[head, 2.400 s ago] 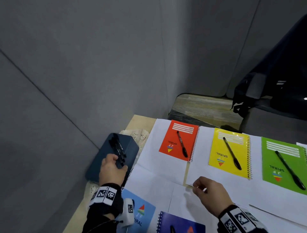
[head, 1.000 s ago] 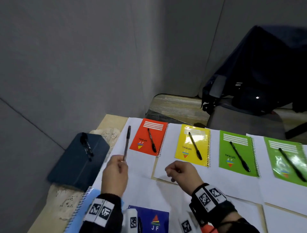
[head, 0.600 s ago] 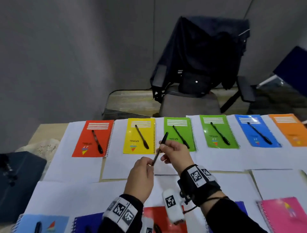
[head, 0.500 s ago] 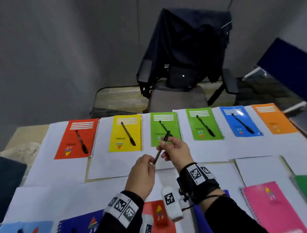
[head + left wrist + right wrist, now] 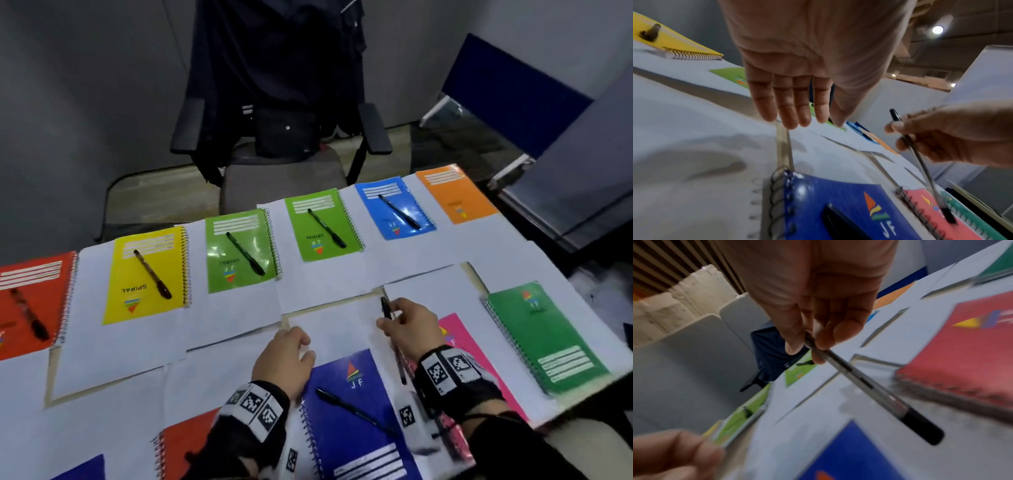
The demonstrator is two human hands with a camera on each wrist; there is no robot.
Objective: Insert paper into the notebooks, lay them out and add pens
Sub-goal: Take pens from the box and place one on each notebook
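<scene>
My right hand (image 5: 388,317) pinches a black pen (image 5: 386,310) between thumb and fingers. The pen (image 5: 869,386) slants down, its capped end (image 5: 947,214) just over the left part of the pink notebook (image 5: 459,339). My left hand (image 5: 298,342) hovers open, its straight fingers (image 5: 789,105) above the white paper beside the dark blue notebook (image 5: 342,442), which has a pen (image 5: 352,411) lying on it. The dark green notebook (image 5: 544,339) and the orange notebook (image 5: 455,195) carry no pen.
In the far row, the red (image 5: 30,298), yellow (image 5: 147,274), two green (image 5: 239,250) and blue (image 5: 394,209) notebooks each hold a pen, all on white sheets. An office chair with a dark jacket (image 5: 274,85) stands behind the table. The table's edge (image 5: 582,284) runs at the right.
The left hand took a pen from the dark box at the left and passed it over. Now the right hand alone holds it, lower and farther right; the left hand has let go.
</scene>
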